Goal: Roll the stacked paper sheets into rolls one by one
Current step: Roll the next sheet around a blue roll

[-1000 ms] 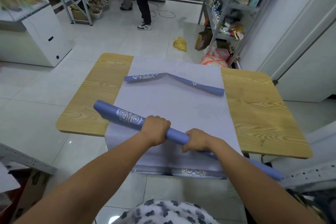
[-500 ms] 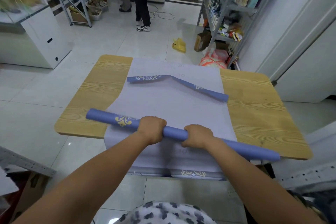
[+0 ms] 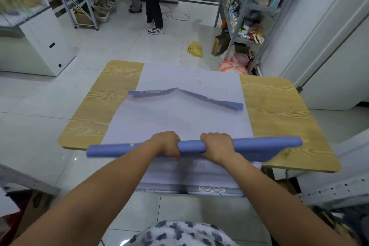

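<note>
L hand [image 3: 167,144] & R hand [image 3: 216,147] both grip the roll [image 3: 190,146] near its middle, fingers clenched round it, prob. to keep the wraps tight and level. The roll lies crosswise over the near part of the stack [image 3: 179,120] on the surface [image 3: 279,118], with both ends past the sheets. Its R end has a loose flap hanging, so the wrap looks unfinished there. A bent roll [image 3: 215,101] lies at the far side, out of the way. Fingertips are hidden under the roll. Can't tell if it touches the sheets. Sheet count unreadable.
</note>
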